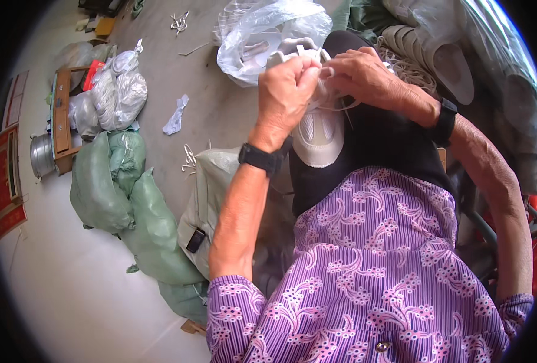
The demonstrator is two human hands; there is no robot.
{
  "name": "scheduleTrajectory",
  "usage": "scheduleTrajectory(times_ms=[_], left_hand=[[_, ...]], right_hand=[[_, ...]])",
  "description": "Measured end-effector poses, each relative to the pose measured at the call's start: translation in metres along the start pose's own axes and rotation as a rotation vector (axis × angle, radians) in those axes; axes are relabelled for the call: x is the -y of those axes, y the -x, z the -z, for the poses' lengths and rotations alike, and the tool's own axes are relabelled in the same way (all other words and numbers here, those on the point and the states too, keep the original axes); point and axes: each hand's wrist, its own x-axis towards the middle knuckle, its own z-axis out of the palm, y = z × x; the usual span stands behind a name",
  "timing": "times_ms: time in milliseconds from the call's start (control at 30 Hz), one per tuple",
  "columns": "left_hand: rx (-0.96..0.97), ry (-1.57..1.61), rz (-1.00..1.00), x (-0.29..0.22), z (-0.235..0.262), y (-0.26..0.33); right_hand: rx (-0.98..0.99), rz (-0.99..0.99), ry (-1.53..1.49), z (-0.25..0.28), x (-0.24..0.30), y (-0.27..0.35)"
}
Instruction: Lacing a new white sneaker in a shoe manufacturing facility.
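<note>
Left hand [288, 91] and right hand [365, 77] are pinching narrow, fingertips nearly meeting, apparently holding pale laces [324, 97]; can't tell which strand sits in which hand. Light-coloured shoe [318, 142] is resting below them on the black-clad lap [380, 142], toe pointing near. Clear plastic bag [308, 23] is lying just beyond, far side; pale shoes are piling up far right; green sacks [153, 212] are slumping left along the wall.

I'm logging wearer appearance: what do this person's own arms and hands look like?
The left hand and right hand are ungloved. A left wristband and right wristband, both black, are worn. The left sleeve and right sleeve, purple-striped with pinkish-white flowers, stop well short of the wristbands.
</note>
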Motion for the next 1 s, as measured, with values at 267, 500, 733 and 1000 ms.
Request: scheduleTrajectory(times_ms=[267, 500, 733, 1000], left_hand=[[-0.168, -0.163, -0.077, 0.019, -0.018, -0.002], [-0.185, -0.329, -0.196, 0.020, -0.023, -0.015], [-0.224, 0.172, 0.094, 0.017, -0.012, -0.014], [-0.215, 0.927, 0.231, -0.006, 0.009, -0.005]], right_hand=[[-0.144, -0.292, -0.764, 0.029, 0.005, -0.017], [-0.131, -0.291, -0.633, 0.063, 0.020, -0.036], [-0.214, -0.375, -0.918, 0.061, 0.032, -0.039], [-0.190, -0.402, -0.857, 0.045, 0.034, -0.055]])
